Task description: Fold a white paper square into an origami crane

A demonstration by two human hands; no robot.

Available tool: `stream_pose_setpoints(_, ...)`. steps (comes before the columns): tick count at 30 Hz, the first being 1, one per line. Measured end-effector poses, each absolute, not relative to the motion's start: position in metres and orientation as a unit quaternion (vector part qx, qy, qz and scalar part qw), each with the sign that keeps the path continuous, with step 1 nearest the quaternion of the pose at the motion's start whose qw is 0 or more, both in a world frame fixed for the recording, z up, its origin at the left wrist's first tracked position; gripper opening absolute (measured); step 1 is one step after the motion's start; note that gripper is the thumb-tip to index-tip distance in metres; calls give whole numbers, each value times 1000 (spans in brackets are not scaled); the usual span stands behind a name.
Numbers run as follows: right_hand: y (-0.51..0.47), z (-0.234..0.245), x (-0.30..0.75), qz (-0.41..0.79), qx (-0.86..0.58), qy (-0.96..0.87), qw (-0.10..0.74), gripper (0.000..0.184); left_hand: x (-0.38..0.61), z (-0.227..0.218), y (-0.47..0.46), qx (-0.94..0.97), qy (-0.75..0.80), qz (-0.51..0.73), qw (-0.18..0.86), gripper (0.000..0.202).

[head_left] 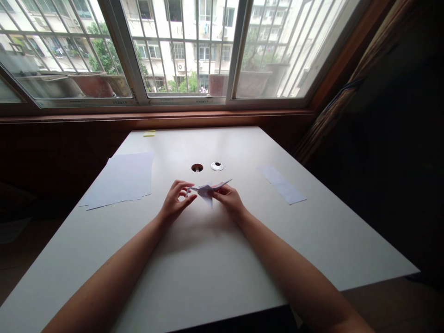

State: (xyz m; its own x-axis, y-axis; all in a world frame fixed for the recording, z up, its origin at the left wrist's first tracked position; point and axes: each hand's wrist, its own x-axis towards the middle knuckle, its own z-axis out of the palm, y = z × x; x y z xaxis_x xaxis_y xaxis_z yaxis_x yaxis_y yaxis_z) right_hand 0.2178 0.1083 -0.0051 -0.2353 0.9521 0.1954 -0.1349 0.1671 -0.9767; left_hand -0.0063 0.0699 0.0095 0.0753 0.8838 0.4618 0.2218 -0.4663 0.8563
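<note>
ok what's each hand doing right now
Left hand: closed, pinching the left end of the folded paper.
Right hand: closed, pinching the same folded paper's right side.

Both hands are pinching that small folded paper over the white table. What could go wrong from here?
1. The left hand and right hand grip the folded paper by thin points at its ends; a hard pull might tear it or spoil a crease.
2. The hole in the table lies just beyond the hands; if the paper slips forward, a tip could catch there.
</note>
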Motion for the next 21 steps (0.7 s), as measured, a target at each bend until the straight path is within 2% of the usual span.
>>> stream_pose_setpoints(9,105,2,215,575,-309,-577,491,33,-7,11,69,716,394,500,287,23)
stream_pose_setpoints(14,104,0,215,555,-323,-596,482,35,-8,11,69,717,391,501,287,17)
stream_pose_setpoints(21,104,1,216,524,-334,-628,468,36,-10,10,68,728,391,513,232,11)
